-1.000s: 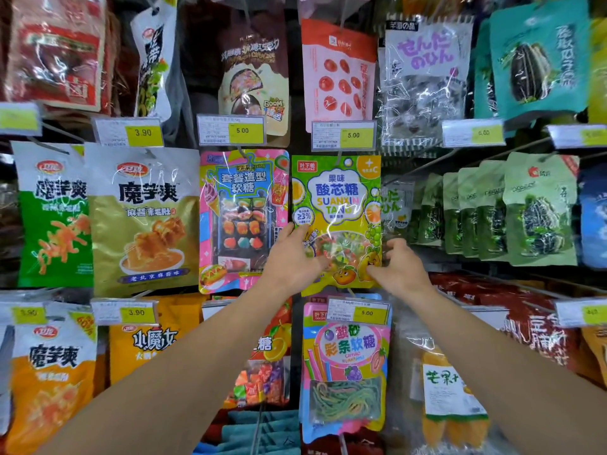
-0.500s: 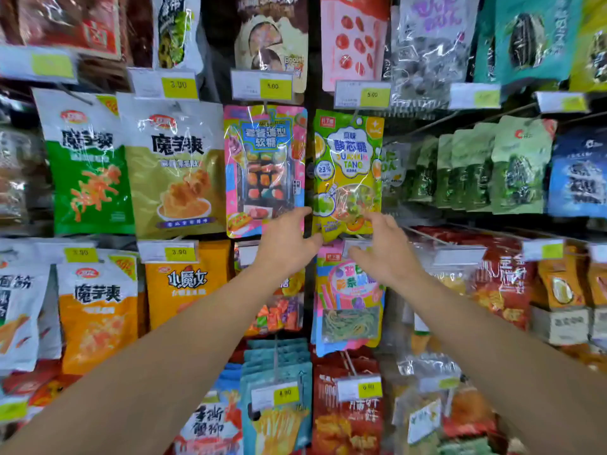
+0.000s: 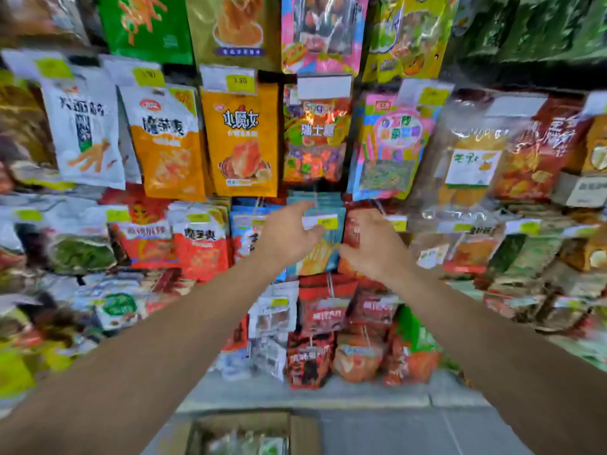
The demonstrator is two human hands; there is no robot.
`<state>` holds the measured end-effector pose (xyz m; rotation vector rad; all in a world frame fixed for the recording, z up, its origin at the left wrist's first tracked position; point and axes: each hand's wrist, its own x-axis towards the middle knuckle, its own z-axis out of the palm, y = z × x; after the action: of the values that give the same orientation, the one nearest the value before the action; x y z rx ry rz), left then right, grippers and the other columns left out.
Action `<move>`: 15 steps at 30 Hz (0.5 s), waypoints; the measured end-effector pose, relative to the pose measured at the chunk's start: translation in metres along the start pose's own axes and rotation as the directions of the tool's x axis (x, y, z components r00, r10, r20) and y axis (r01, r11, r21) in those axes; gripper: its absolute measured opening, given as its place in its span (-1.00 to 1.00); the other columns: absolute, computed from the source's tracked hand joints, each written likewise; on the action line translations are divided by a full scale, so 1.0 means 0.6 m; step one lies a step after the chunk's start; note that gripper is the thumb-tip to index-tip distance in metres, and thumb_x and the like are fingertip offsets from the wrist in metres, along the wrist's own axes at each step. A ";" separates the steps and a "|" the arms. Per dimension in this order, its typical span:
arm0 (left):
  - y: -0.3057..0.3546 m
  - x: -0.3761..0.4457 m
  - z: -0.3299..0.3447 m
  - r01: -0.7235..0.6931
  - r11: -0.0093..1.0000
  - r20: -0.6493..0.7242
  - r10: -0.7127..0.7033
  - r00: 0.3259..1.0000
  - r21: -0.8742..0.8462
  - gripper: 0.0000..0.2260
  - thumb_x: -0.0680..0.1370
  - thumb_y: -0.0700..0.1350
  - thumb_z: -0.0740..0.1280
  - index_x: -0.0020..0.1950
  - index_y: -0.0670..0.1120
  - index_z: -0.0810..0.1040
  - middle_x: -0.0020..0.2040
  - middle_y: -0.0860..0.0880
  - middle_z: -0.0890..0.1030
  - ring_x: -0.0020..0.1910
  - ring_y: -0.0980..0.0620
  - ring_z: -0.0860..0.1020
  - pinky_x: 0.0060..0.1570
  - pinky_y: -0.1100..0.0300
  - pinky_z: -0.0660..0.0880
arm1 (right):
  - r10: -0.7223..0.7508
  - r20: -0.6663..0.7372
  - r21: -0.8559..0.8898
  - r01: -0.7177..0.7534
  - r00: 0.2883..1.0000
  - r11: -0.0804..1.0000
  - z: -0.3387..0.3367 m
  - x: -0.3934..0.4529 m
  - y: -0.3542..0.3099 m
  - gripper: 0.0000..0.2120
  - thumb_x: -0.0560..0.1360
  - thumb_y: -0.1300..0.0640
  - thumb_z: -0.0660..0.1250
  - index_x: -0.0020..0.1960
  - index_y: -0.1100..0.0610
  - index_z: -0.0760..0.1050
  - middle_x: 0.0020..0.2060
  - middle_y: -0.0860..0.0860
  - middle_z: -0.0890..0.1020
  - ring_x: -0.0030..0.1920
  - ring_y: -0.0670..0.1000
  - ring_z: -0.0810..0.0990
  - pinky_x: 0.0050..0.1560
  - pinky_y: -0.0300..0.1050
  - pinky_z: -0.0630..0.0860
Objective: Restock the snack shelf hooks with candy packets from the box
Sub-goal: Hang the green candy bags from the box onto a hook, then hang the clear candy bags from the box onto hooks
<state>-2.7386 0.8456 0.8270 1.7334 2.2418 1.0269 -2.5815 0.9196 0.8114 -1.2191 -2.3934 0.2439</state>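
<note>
Grey tiled floor (image 3: 410, 431), pale shelf base ledge (image 3: 295, 394), blurred, evenly lit

Lighting is bright and even, with no strong shadows on the display. Motion blur smears the whole frame, worst at the left and right edges. Glare streaks the clear plastic packet with the white label (image 3: 466, 152). Wide-angle distortion bows the shelf rows. The brown cardboard box (image 3: 243, 435) at the bottom edge is out of focus.
</note>
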 end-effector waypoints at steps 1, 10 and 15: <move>-0.018 -0.029 0.010 0.034 0.999 0.018 -0.034 0.999 -0.001 -0.42 0.43 0.15 0.28 0.40 -0.07 0.47 0.26 -0.11 0.59 0.25 -0.10 0.54 0.22 0.12 0.38 | 0.014 0.044 0.005 -0.014 0.999 1.000 0.025 -0.026 -0.001 -0.41 0.39 -0.05 0.40 0.34 0.14 0.38 0.21 0.15 0.47 0.25 0.22 0.47 0.23 0.02 0.43; -0.174 -0.277 0.087 0.279 0.958 0.235 -0.286 0.929 0.064 -0.50 0.47 0.10 0.29 0.38 -0.04 0.48 0.20 -0.13 0.62 0.19 -0.13 0.57 0.11 0.12 0.44 | 0.067 0.435 0.033 -0.090 0.898 0.995 0.228 -0.252 -0.026 -0.41 0.42 -0.05 0.39 0.36 0.16 0.34 0.27 0.15 0.42 0.28 0.22 0.43 0.23 0.04 0.42; -0.283 -0.379 0.114 0.434 0.899 0.343 -0.427 0.837 0.060 -0.56 0.54 -0.01 0.35 0.42 0.00 0.44 0.28 -0.05 0.57 0.15 -0.08 0.57 0.08 0.17 0.42 | 0.103 0.601 0.029 -0.150 0.793 0.988 0.342 -0.338 -0.065 -0.42 0.48 -0.03 0.36 0.41 0.14 0.30 0.30 0.09 0.39 0.34 0.18 0.36 0.27 0.00 0.39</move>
<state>-2.7669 0.6526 0.6095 1.1903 2.2198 0.5845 -2.5998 0.7422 0.5814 -1.4280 -2.7828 0.8771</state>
